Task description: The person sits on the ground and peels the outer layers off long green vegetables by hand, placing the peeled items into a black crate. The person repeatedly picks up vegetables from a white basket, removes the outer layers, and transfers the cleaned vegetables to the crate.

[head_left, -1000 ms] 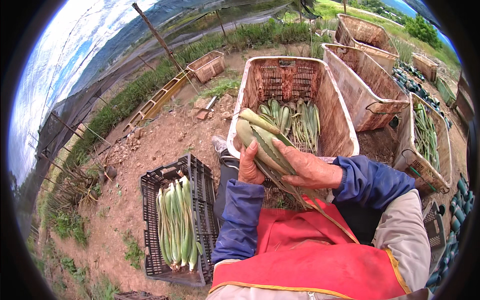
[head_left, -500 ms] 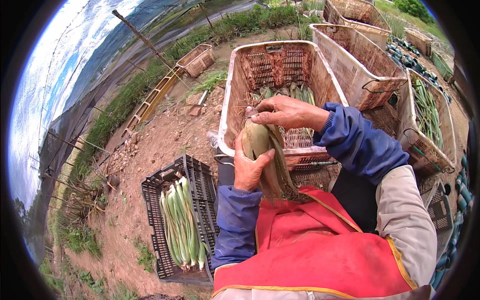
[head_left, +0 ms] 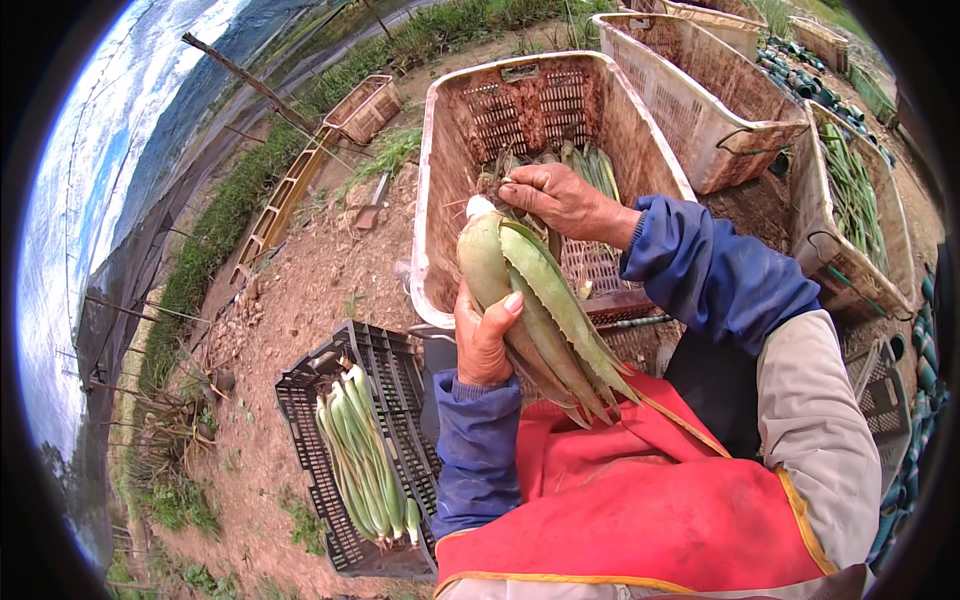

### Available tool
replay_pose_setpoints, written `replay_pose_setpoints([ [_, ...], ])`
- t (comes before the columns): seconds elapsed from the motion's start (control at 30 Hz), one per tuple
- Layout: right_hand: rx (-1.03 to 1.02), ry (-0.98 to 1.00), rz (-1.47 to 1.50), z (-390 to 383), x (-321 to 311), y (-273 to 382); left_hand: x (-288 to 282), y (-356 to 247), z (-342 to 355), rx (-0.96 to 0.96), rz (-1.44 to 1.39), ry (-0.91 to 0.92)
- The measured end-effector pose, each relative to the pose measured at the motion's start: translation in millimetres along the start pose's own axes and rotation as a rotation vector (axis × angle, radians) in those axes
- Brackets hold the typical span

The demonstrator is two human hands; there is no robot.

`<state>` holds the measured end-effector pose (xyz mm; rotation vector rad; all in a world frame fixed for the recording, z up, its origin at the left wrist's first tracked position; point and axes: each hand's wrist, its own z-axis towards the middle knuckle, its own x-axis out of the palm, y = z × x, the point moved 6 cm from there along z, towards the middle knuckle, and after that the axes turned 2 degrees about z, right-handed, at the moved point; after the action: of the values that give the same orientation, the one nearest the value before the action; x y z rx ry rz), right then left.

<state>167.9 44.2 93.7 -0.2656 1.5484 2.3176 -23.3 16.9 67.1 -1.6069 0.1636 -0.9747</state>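
Note:
My left hand (head_left: 484, 335) is wrapped round an aloe plant (head_left: 515, 280), held above my lap with its white base up and its toothed green leaves hanging down to the right. Beside that base, my right hand (head_left: 570, 203) pinches brown stringy roots (head_left: 490, 185). Behind them stands a large dirty white crate (head_left: 432, 190) with more green plants (head_left: 590, 165) lying inside. At lower left, a black crate (head_left: 300, 455) holds several long green aloe plants (head_left: 362, 450) laid side by side. A red apron (head_left: 640, 480) covers my lap.
More dirty white crates (head_left: 690, 110) stand at the far right; one crate (head_left: 800, 215) there contains long green leaves (head_left: 850, 200). A yellow ladder (head_left: 275, 215) lies on the soil at left, near a small crate (head_left: 365, 108) and a short-handled tool (head_left: 370, 208).
The aloe has turned, its leaf tips swinging right and its white base now showing. My right hand has moved slightly up and right from the base, with brown stringy bits in its fingers.

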Motion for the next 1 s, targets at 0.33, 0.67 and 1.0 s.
replay_pose_setpoints([
  [0.33,0.545,0.117,0.761,-14.0,16.8,-11.9,-22.6,36.8,29.9,-0.069,-0.476,0.136],
  [0.67,0.538,0.129,0.643,-10.6,16.6,-17.1,-14.7,43.7,23.2,-0.182,-0.645,0.103],
  [1.0,0.66,0.228,0.269,-20.7,6.4,-2.9,-23.4,22.1,12.5,-0.19,-0.267,0.18],
])
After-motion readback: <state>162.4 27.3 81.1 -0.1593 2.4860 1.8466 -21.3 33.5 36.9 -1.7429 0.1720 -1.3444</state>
